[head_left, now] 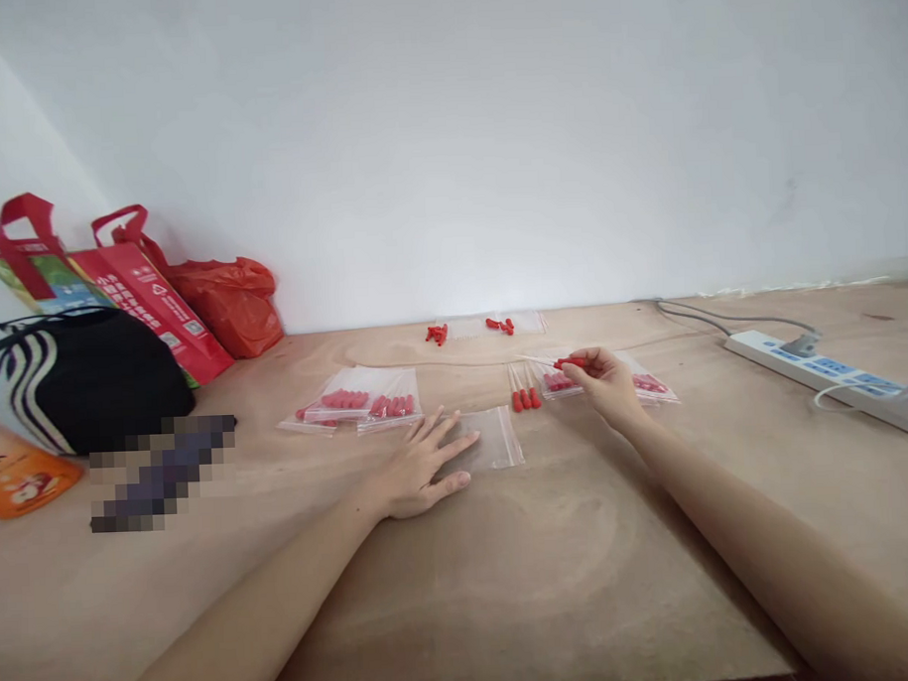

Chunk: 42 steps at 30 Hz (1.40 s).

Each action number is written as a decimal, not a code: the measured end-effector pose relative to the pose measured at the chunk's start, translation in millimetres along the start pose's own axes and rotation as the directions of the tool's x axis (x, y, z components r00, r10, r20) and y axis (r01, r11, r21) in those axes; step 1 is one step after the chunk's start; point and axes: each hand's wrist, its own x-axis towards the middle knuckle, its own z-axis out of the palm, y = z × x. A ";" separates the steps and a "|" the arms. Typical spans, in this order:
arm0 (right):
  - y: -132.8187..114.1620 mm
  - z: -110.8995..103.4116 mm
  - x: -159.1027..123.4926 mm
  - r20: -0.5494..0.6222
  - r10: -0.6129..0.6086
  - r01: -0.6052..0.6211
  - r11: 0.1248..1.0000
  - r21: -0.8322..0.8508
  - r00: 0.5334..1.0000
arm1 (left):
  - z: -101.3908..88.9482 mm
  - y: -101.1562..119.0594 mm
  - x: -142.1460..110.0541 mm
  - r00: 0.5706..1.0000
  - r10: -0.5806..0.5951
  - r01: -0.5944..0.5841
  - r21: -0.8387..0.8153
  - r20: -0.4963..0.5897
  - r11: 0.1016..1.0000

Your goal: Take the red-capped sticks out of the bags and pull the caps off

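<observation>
My left hand (429, 466) lies flat with fingers spread, its fingertips on a clear zip bag (494, 438) on the table. Between the fingers of my right hand (608, 383) is a small red-handled screwdriver (568, 362), its thin pale shaft pointing left. Three similar red-handled screwdrivers (526, 399) lie side by side between my hands, handles toward me. Filled zip bags (653, 381) with red handles inside lie under and beside my right hand. More filled zip bags (359, 393) are just beyond my left hand.
Loose red pieces (437, 334) and another zip bag (528, 322) lie near the wall. A white power strip (827, 372) with plugged cables is at the right. Red carrier bags (150, 291), a black bag (120, 377), an orange packet (27, 475) and a blurred dark object (165, 475) occupy the left.
</observation>
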 end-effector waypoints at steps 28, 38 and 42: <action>21.7 26.5 -11.7 0.216 -0.221 0.309 0.709 -0.634 0.951 | 7.6 0.4 14.2 0.835 -0.419 0.354 -0.235 -0.357 0.905; 15.3 19.2 -8.9 0.215 -0.313 0.364 0.565 -0.741 0.925 | 5.5 -4.0 11.9 0.785 -0.515 0.428 -0.300 -0.345 0.852; 12.5 4.9 -2.4 0.136 -0.303 0.283 0.521 -0.805 0.943 | 7.5 -4.4 12.6 0.782 -0.489 0.400 -0.292 -0.386 0.869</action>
